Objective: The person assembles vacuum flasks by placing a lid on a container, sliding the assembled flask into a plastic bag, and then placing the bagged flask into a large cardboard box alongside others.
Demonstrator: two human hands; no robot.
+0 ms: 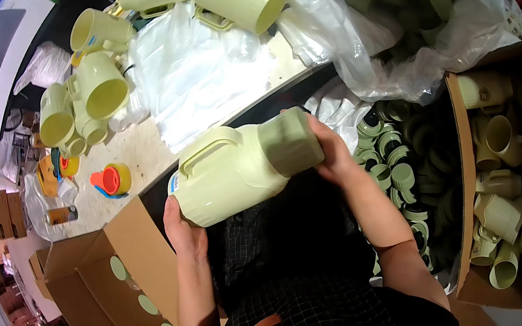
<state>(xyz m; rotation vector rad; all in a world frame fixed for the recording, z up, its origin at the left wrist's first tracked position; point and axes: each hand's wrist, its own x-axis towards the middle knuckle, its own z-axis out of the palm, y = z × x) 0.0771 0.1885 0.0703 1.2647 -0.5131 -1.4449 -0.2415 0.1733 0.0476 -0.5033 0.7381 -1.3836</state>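
A pale green thermos jug (pixel 227 184) lies on its side across my front, its base toward the left and its handle on the far side. My left hand (pixel 184 232) cups the base end, fingers mostly hidden beneath it. At the other end my right hand (pixel 334 149) grips the greener cup-shaped lid (pixel 290 143), which sits on the jug's neck and looks slightly blurred. A small blue and white sticker (pixel 174 182) shows near the base.
The worktable (pixel 132 151) carries open jug shells (pixel 102 85), white plastic bags (pixel 194 65) and a tape roll (pixel 115 179). At the right are a clear bag (pixel 358 49) of green parts, a heap of lids (pixel 403 176) and a carton (pixel 469 187) of shells. Another carton (pixel 138 260) stands left.
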